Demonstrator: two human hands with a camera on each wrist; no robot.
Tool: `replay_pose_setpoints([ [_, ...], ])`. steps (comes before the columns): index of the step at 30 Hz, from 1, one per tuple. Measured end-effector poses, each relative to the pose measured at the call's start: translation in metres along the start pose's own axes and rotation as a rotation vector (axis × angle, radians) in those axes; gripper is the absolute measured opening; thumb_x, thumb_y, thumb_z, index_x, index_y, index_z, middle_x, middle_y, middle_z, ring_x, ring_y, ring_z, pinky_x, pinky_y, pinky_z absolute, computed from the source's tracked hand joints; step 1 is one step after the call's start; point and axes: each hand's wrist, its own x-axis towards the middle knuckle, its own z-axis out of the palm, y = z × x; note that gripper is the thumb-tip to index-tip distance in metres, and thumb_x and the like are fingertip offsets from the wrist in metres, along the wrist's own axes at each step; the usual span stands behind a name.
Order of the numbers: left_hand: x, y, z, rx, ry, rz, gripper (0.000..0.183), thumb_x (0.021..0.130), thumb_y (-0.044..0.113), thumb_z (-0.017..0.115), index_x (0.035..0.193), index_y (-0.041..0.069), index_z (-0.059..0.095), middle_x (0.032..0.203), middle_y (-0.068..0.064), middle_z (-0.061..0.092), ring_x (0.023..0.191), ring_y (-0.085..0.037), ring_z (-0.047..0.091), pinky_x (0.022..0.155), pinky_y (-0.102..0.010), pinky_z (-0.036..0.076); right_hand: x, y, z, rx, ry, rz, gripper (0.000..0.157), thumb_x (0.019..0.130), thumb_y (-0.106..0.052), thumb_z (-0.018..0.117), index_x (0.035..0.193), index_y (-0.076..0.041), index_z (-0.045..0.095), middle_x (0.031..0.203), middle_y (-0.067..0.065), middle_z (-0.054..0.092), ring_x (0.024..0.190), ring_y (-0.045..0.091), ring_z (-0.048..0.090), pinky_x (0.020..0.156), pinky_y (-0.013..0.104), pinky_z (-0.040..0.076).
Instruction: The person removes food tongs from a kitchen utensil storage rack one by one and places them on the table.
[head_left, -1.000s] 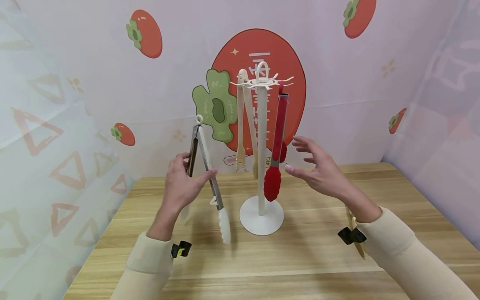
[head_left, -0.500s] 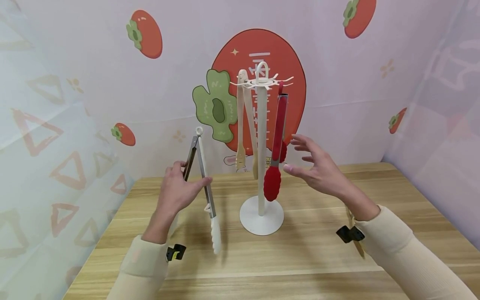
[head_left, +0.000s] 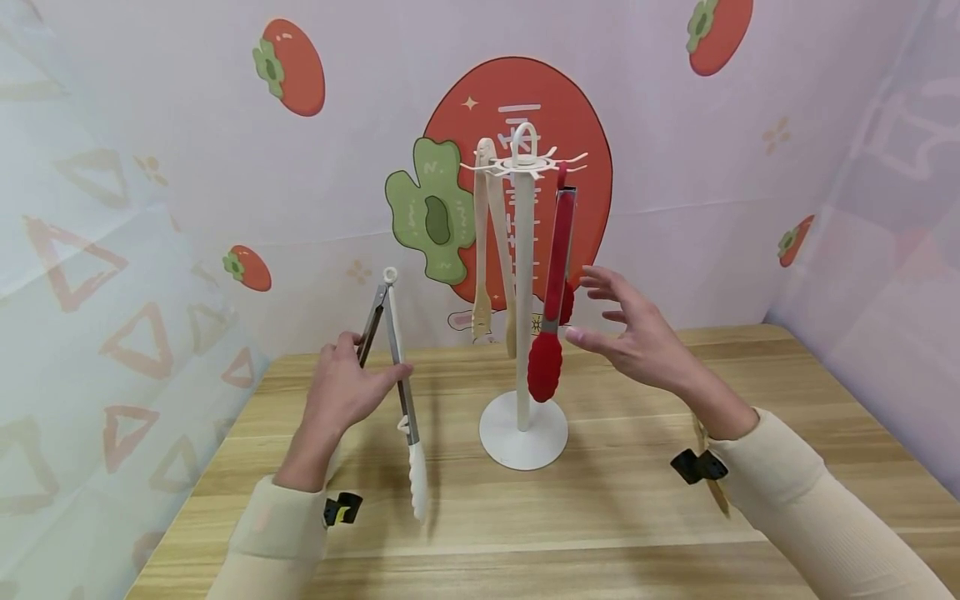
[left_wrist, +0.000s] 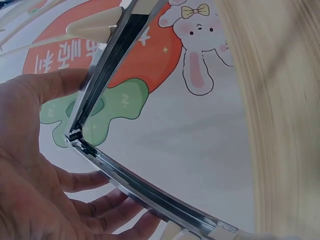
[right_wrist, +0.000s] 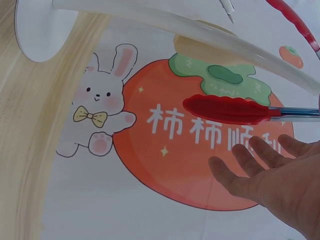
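Note:
My left hand [head_left: 341, 392] grips steel tongs with white tips [head_left: 397, 392], held upright above the wooden table [head_left: 600, 517], left of the stand. In the left wrist view the steel tongs [left_wrist: 100, 130] cross my palm with the fingers curled round them. A white hook stand [head_left: 522, 300] stands mid-table with red tongs [head_left: 553, 283] and beige tongs [head_left: 486, 242] hanging from it. My right hand [head_left: 626, 337] hovers with straight, spread fingers just right of the red tongs, not touching them. The right wrist view shows the red tongs [right_wrist: 230, 109] above my fingers [right_wrist: 250, 165].
Printed fabric walls with persimmon pictures close in the table at the back [head_left: 517, 108], left [head_left: 90, 275] and right [head_left: 892, 208]. The stand's round base [head_left: 522, 430] sits on the table between my hands.
My left hand has carried the steel tongs lower and further left, away from the stand. My right hand has stayed by the red tongs.

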Motion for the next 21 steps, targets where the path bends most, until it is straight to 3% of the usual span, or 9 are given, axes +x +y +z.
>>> replay_pose_setpoints([
  [13, 0.0, -0.008, -0.006, 0.065, -0.071, -0.051, 0.097, 0.081, 0.056, 0.073, 0.145, -0.008, 0.038, 0.131, -0.033, 0.044, 0.107, -0.044, 0.053, 0.08, -0.052, 0.049, 0.0, 0.0, 0.001, 0.001, -0.006, -0.001, 0.079, 0.093, -0.019, 0.075, 0.157, -0.01, 0.03, 0.152, 0.015, 0.042, 0.137, 0.037, 0.039, 0.109, 0.062, 0.036],
  [21, -0.002, -0.018, -0.004, 0.117, -0.11, -0.08, 0.091, 0.08, 0.055, 0.074, 0.135, -0.01, 0.042, 0.123, -0.033, 0.047, 0.106, -0.045, 0.051, 0.075, -0.051, 0.048, 0.003, -0.001, 0.003, -0.007, 0.002, -0.004, 0.08, 0.093, -0.019, 0.075, 0.157, -0.009, 0.03, 0.151, 0.016, 0.042, 0.137, 0.038, 0.039, 0.109, 0.061, 0.036],
])
